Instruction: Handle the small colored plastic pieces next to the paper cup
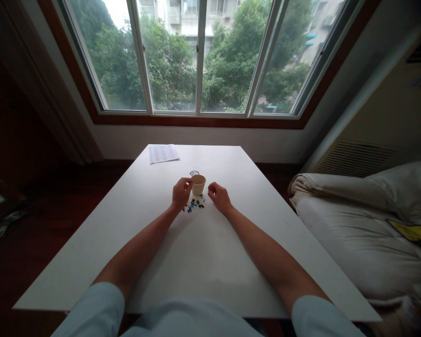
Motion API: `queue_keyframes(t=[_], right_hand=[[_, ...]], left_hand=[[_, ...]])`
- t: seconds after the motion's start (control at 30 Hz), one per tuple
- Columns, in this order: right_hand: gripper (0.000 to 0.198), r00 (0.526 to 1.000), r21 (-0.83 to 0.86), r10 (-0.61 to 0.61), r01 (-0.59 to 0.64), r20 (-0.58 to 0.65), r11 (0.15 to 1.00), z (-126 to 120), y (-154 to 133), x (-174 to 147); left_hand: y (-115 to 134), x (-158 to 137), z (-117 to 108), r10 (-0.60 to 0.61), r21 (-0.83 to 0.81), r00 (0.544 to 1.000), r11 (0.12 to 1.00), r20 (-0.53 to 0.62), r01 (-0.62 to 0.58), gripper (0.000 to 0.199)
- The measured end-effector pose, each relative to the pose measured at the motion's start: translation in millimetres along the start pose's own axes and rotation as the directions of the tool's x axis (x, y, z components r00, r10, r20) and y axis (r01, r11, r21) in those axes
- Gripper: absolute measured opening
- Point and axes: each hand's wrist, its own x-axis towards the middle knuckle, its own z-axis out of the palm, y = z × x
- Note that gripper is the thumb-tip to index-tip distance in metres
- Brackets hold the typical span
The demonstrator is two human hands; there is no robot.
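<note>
A tan paper cup (198, 186) stands upright on the white table, its mouth facing up; what lies inside is hard to see. Just in front of it is a scatter of small colorful beads (193, 204) in blue, black, green and other colors. My left hand (182, 193) is closed in a pinch at the cup's left rim, and anything between its fingertips is too small to make out. To the right of the cup, apart from it, my right hand (219, 196) has its fingers curled together; whatever they may hold is hidden.
Behind the cup lies a thin loop, perhaps a cord (194, 173). Printed paper sheets (163, 153) rest at the far left of the white table (210, 262). A couch with a pale cover (330, 224) stands to the right. Beyond the table is a window (171, 70).
</note>
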Motion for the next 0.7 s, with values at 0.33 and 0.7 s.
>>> queue_keyframes(t=[0.33, 0.7], right_hand=[[0.018, 0.999, 0.033, -0.038, 0.038, -0.009, 0.999, 3.2, -3.9, -0.2], [0.016, 0.994, 0.103, -0.062, 0.071, -0.088, 0.992, 6.6, -0.8, 1.5]], left_hand=[[3.1, 11.1, -0.8, -0.043, 0.019, 0.999, 0.999, 0.026, 0.043, 0.023], [-1.9, 17.7, 0.9, 0.074, -0.026, 0.997, 0.997, 0.015, -0.074, 0.024]])
